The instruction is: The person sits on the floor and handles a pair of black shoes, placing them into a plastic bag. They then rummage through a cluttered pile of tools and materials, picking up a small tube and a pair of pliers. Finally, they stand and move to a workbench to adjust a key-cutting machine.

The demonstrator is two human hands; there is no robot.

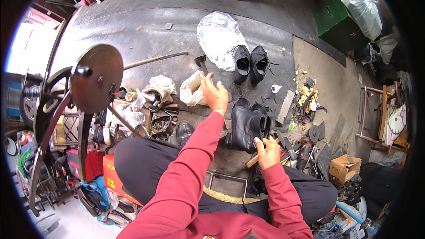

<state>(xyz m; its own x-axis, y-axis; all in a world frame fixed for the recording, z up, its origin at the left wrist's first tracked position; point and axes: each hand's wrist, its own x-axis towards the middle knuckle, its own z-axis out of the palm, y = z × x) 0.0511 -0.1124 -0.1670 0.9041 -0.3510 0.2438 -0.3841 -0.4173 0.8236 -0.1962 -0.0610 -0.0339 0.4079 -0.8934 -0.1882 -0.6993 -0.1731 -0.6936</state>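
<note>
Left arm (186, 168) stretched forward, left grip (215, 96) out ahead, fingers (207, 86) partly bent. Right arm (283, 194) shorter reach, elbow bent; right grip (268, 152) pinching. Knees (137, 163) spread wide.

On my left, an orange box (118, 181) carries pale lettering and a small yellow block of marks; on my right, a brown carton (339, 171) bears dark characters along its side
</note>
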